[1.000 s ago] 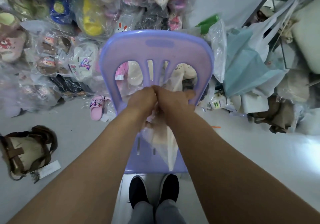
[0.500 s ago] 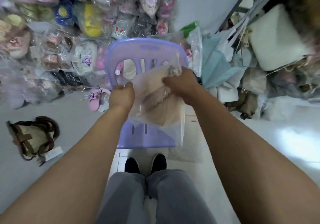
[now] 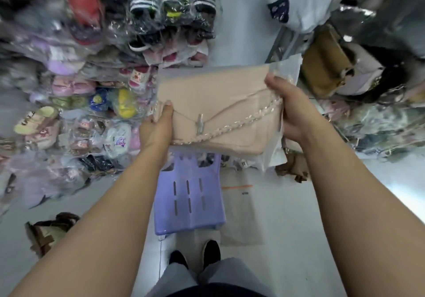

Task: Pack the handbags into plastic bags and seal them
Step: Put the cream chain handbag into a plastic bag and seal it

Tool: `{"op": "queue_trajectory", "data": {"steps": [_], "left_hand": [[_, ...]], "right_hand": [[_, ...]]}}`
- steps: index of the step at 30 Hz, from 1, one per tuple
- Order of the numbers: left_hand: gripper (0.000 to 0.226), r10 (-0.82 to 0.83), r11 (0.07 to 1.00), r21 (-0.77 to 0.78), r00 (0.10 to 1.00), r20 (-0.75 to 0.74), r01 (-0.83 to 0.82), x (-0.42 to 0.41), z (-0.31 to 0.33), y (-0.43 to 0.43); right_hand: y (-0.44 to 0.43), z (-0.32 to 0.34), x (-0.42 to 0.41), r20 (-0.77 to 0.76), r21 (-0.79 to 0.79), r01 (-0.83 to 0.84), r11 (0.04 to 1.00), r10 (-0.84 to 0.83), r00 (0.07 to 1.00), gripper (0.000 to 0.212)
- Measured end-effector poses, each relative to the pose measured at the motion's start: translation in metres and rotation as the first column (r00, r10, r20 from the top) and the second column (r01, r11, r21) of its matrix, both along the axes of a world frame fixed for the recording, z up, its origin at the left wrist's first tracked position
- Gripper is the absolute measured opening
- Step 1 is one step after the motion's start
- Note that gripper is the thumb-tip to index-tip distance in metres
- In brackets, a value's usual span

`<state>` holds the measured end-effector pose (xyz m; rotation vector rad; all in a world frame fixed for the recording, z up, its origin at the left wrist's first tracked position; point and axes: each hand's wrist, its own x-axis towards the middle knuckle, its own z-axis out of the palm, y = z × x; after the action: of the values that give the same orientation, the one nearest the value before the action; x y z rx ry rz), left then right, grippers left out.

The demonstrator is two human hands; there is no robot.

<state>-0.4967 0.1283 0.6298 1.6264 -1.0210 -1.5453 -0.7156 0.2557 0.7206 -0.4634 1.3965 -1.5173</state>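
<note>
Though bagged, handbag (image 3: 220, 103) (beige) between both hands (image 3: 156, 131) (image 3: 293, 115)

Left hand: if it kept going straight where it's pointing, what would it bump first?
Likely the pile of plastic-wrapped slippers ahead, though depth is unclear. The left hand, gripping the beige flap handbag in clear plastic, points forward toward that pile.

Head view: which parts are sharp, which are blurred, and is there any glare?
In the head view the beige handbag is fairly sharp; the bagged slippers at upper left are smeared by blur; glare whitens the floor at right.
</note>
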Motion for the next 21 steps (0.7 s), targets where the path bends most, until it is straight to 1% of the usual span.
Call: {"op": "queue_trajectory", "data": {"steps": [2,3,4,6,8,9,12,13,15,18,19,21], "left_hand": [[0.087,0.046,0.998,-0.042,0.998,-0.045,-0.048,-0.010,0.020,-0.002],[0.080,0.060,0.995,-0.075,0.996,-0.063,-0.064,-0.015,0.029,-0.006],[0.069,0.064,0.990,-0.123,0.995,-0.075,-0.073,-0.019,0.038,-0.008],[0.046,0.043,0.976,-0.210,0.994,-0.099,-0.063,-0.027,0.054,-0.013],[0.030,-0.008,0.961,-0.274,0.992,-0.128,-0.028,-0.035,0.070,-0.014],[0.026,-0.039,0.952,-0.305,0.989,-0.141,-0.006,-0.038,0.076,-0.014],[0.019,-0.124,0.923,-0.382,0.978,-0.167,0.052,-0.050,0.100,-0.012],[0.018,-0.147,0.913,-0.402,0.974,-0.172,0.067,-0.054,0.106,-0.012],[0.021,-0.191,0.890,-0.444,0.969,-0.155,0.104,-0.061,0.117,-0.011],[0.029,-0.217,0.868,-0.478,0.969,-0.119,0.136,-0.068,0.123,-0.010],[0.028,-0.221,0.864,-0.482,0.970,-0.106,0.145,-0.070,0.124,-0.010],[0.028,-0.230,0.869,-0.468,0.968,-0.099,0.158,-0.072,0.126,-0.010]], "right_hand": [[0.015,0.018,-0.005,-0.001,-0.097,0.031,0.995,-0.031,1.000,0.035],[0.022,0.025,-0.008,-0.044,-0.105,0.043,0.994,-0.047,0.998,0.041],[0.029,0.032,-0.011,-0.109,-0.094,0.062,0.994,-0.072,0.991,0.046],[0.038,0.043,-0.017,-0.213,-0.054,0.103,0.993,-0.112,0.970,0.046],[0.044,0.050,-0.021,-0.229,-0.010,0.167,0.986,-0.165,0.959,0.043],[0.046,0.054,-0.022,-0.227,0.009,0.209,0.978,-0.201,0.953,0.043],[0.053,0.063,-0.031,-0.226,0.002,0.353,0.936,-0.343,0.912,0.053],[0.055,0.067,-0.032,-0.213,-0.020,0.388,0.921,-0.384,0.899,0.052],[0.057,0.072,-0.037,-0.185,-0.063,0.434,0.899,-0.438,0.880,0.047],[0.058,0.077,-0.044,-0.155,-0.107,0.469,0.877,-0.481,0.863,0.052],[0.059,0.079,-0.046,-0.151,-0.119,0.481,0.869,-0.494,0.856,0.047],[0.059,0.081,-0.051,-0.170,-0.145,0.508,0.849,-0.528,0.832,0.027]]}}
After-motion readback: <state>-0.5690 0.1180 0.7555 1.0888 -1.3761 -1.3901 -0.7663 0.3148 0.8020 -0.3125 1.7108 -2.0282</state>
